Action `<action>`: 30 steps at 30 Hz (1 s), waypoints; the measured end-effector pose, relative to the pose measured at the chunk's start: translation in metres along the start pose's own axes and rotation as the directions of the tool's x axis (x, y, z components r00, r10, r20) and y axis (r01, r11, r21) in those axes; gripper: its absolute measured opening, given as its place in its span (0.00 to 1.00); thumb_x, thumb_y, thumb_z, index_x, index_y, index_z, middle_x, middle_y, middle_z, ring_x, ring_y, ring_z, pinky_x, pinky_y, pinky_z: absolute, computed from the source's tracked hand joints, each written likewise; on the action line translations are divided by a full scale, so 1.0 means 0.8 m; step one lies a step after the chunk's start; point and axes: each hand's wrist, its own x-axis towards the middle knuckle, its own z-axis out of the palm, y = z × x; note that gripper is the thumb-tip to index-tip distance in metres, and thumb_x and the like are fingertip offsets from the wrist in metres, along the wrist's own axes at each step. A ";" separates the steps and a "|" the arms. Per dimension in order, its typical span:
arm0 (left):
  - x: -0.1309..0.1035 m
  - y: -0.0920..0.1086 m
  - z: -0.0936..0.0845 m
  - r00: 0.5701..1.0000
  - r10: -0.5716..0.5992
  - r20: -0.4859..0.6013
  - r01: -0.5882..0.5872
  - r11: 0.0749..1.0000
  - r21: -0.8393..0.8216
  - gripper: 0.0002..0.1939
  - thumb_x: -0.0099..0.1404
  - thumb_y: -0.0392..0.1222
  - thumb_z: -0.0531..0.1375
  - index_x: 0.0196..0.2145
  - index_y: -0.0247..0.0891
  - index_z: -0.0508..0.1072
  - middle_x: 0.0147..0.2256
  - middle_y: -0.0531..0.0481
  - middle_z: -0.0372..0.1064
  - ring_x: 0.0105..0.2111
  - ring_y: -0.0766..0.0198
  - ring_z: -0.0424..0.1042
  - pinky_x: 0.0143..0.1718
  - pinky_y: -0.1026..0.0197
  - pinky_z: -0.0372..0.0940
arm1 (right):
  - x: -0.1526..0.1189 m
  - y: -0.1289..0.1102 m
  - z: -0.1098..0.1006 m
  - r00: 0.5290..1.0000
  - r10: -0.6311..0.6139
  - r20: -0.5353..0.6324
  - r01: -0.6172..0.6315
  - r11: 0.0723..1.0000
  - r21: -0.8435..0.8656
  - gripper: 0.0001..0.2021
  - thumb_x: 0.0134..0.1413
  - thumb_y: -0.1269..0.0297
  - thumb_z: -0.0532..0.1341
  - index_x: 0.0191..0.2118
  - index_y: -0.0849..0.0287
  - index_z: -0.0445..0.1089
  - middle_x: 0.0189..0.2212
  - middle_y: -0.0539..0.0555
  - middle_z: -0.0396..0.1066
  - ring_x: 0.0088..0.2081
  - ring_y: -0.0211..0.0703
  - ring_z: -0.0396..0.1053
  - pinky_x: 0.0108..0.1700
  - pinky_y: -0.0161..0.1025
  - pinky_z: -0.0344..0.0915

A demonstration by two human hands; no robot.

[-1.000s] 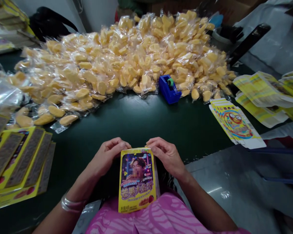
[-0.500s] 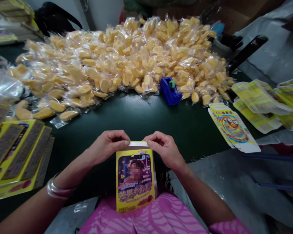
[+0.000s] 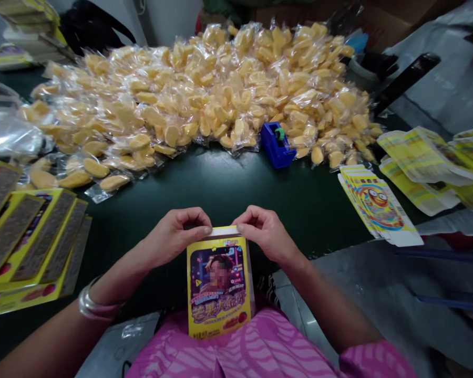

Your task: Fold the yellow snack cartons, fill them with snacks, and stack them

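A yellow printed box [image 3: 216,320] with a dark picture panel hangs upright in front of my pink clothing. Its white top flap is pinched at the left end by my left hand [image 3: 187,227], thumb below and fingers curled above. At the flap's right end, my right hand [image 3: 262,231] grips the same way. The box's lower edge rests against my lap. Beyond my hands, a blue tape dispenser [image 3: 276,146] with green tape stands at the near edge of a large heap of wrapped yellow pieces [image 3: 220,89] in clear bags.
Flat yellow cartons [image 3: 382,207] lie fanned at the right, beside more folded cartons [image 3: 429,157]. Several yellow boxes with grey sides [image 3: 51,241] stack at the left. Clear plastic bags [image 3: 11,134] lie behind them on the dark green table [image 3: 205,181].
Both hands keep hold of the flap, with hardly any movement. The whole view has shifted slightly, with the background a little to the right.
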 end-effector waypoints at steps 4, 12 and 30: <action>-0.005 -0.009 -0.003 1.000 0.027 -0.013 -0.027 0.999 0.033 0.10 0.53 0.47 0.67 0.22 0.38 0.76 0.21 0.53 0.70 0.23 0.67 0.65 0.23 0.68 0.61 | -0.013 0.008 0.007 0.999 -0.038 -0.007 0.038 0.999 0.037 0.07 0.52 0.60 0.66 0.31 0.58 0.74 0.34 0.52 0.78 0.34 0.40 0.73 0.38 0.37 0.69; -0.006 -0.012 0.001 0.999 0.030 -0.010 -0.029 0.996 0.085 0.10 0.55 0.47 0.66 0.23 0.38 0.75 0.22 0.53 0.70 0.23 0.67 0.65 0.24 0.68 0.61 | -0.009 0.009 0.004 0.999 -0.007 0.035 0.007 1.000 0.010 0.06 0.52 0.62 0.67 0.29 0.59 0.74 0.34 0.52 0.79 0.34 0.39 0.74 0.38 0.37 0.70; -0.023 -0.013 -0.008 0.998 0.041 -0.045 -0.037 0.996 0.076 0.12 0.57 0.49 0.65 0.24 0.38 0.74 0.23 0.53 0.69 0.24 0.66 0.65 0.24 0.67 0.61 | -0.027 0.012 0.004 0.997 -0.062 0.050 0.060 0.998 0.036 0.07 0.55 0.59 0.68 0.37 0.55 0.78 0.39 0.52 0.79 0.41 0.42 0.76 0.45 0.40 0.73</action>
